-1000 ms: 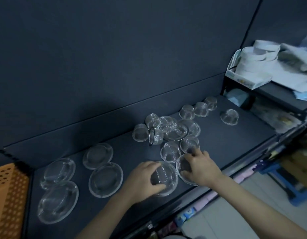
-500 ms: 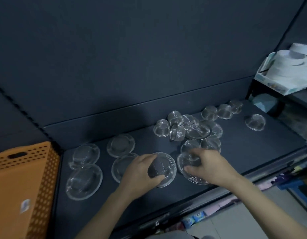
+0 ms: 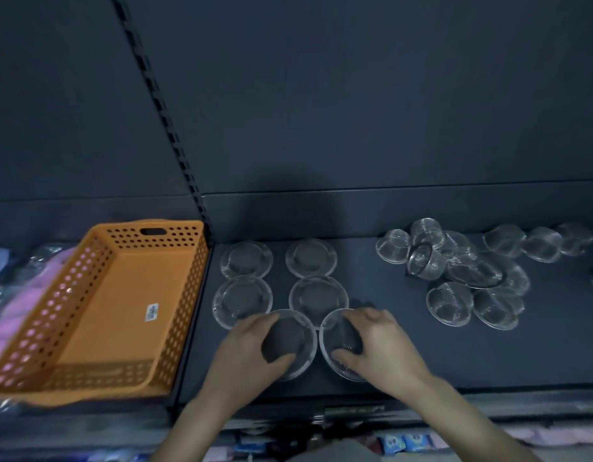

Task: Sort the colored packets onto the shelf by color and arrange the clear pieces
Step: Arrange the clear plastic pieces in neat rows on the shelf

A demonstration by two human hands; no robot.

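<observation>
orange basket [image 3: 55, 305]: at far left | clear dishes [image 3: 316, 298]: four in a square on the shelf [image 3: 455, 355], probably to start rows | left hand [image 3: 245, 355]: fingers [image 3: 258, 320] curled round fifth dish [image 3: 300, 341] | right hand [image 3: 381, 345]: fingers curled round sixth dish [image 3: 335, 338], placed just beside | clear cups [image 3: 455, 268]: unsorted heap at right.

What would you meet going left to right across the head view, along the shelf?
Pink packets → orange basket → left hand holding left dish → right hand holding right dish → cup heap.
</observation>
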